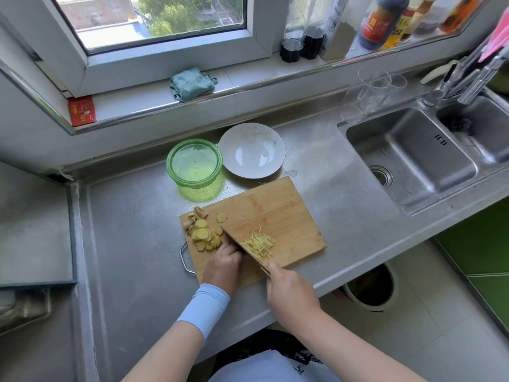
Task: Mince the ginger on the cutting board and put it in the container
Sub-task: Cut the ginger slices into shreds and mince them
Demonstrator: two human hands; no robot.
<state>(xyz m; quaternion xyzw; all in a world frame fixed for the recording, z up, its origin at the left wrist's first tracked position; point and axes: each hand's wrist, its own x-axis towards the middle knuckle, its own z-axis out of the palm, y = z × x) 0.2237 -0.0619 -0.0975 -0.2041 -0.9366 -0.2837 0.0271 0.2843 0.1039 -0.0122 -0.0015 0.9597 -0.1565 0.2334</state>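
Observation:
A bamboo cutting board (264, 205) lies on the steel counter. Ginger slices (203, 234) are heaped at its left end, and thin ginger strips (260, 244) lie right of the knife blade (239, 245). My right hand (289, 290) grips the knife handle at the board's near edge. The blade stands edge-down between slices and strips. My left hand (224, 264) rests with curled fingers against the blade's left side, pressing on ginger that it mostly hides. The green lidded container (194, 162) stands behind the board.
A white plate (252, 150) sits right of the container. A double sink (413, 161) with faucet is at the right, glasses behind it. Bottles and a cloth (191, 84) stand on the windowsill. A bin (369, 288) is on the floor below the counter edge.

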